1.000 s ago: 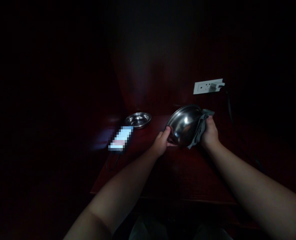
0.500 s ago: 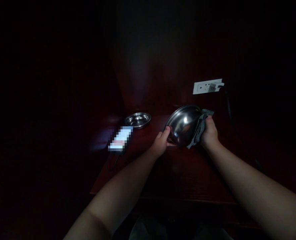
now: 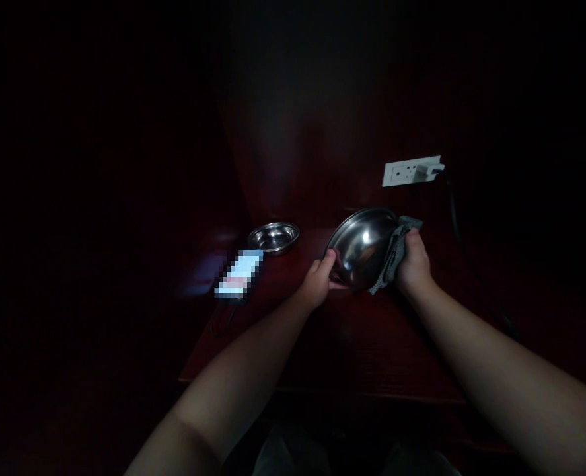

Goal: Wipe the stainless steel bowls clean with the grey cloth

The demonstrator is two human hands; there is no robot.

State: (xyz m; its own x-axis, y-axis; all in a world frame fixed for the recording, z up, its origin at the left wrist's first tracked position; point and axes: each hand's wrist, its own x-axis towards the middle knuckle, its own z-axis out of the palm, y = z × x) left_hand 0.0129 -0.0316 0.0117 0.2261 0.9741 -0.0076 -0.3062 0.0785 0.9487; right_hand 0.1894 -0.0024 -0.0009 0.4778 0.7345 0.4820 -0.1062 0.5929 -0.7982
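A shiny metal bowl is held tilted over the table, its rounded outside facing me. My left hand grips the bowl's left rim, thumb on the outer side and fingers underneath. On the right side, my right hand is closed on a grey-green cloth pressed against the bowl's outside. The fingers of the right hand are largely hidden behind the cloth and bowl.
A smaller metal bowl sits on the dark red table at the back left. In front of it lies a lit phone, its screen blurred, with a cable. A white wall socket holds a plug with a hanging cord.
Hardly anything differs. Both hands, the bowl and the cloth stay in nearly the same place, with only a very slight shift.
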